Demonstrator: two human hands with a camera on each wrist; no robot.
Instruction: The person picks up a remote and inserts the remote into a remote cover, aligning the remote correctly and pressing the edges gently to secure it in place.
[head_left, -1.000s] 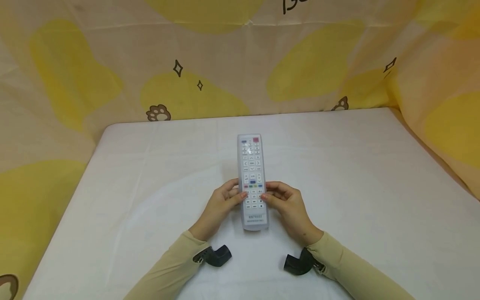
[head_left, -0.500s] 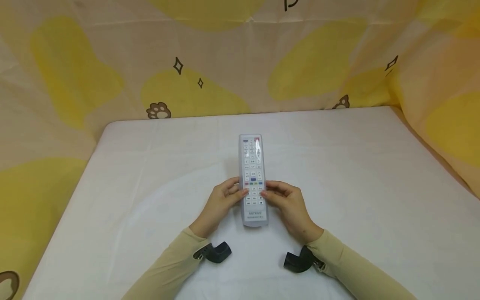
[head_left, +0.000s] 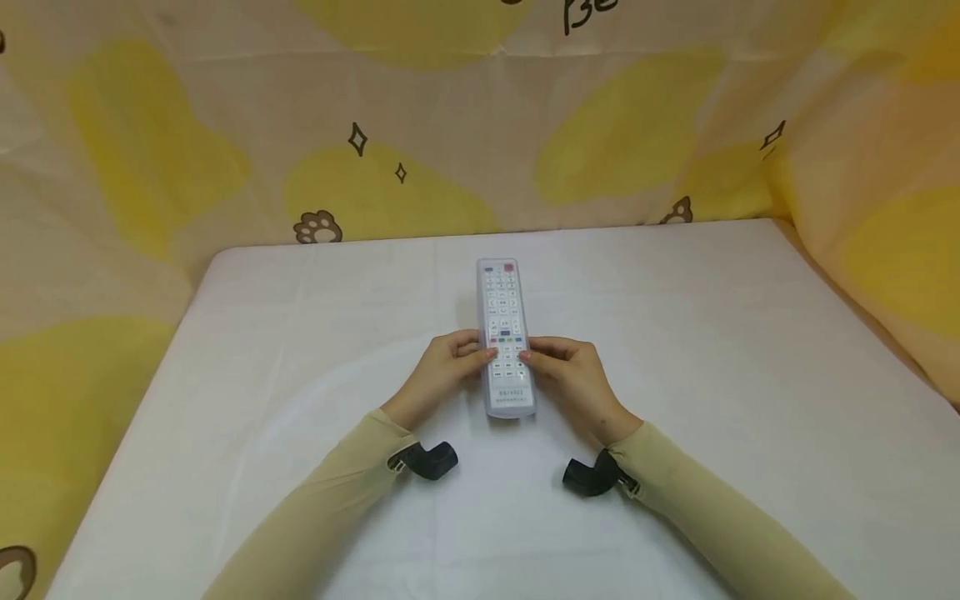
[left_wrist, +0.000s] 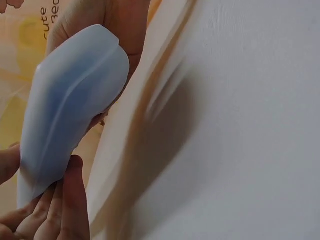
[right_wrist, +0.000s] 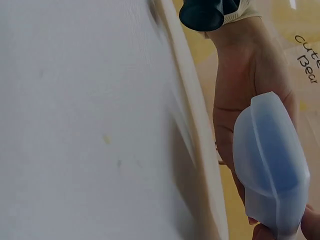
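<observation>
A white remote control [head_left: 504, 321] in a translucent sleeve is held between both hands, buttons up and its long side pointing away from me. My left hand [head_left: 441, 367] pinches its left edge, thumb on the face and fingers underneath. On the opposite edge my right hand [head_left: 581, 375] grips it the same way. Both wrist views show the near end of the remote [left_wrist: 75, 95] raised above the table, with a shadow on the cloth below. In the right wrist view the sleeve's rounded end [right_wrist: 272, 155] hides part of the hand behind it.
A white cloth covers the table [head_left: 675, 333]. Behind and at the sides hangs a yellow and beige patterned curtain [head_left: 450, 100]. Black wrist mounts [head_left: 429, 460] stick out inward from both sleeves.
Both hands and the remote have moved forward, away from me, higher in the head view. The grip on the remote stays the same.
</observation>
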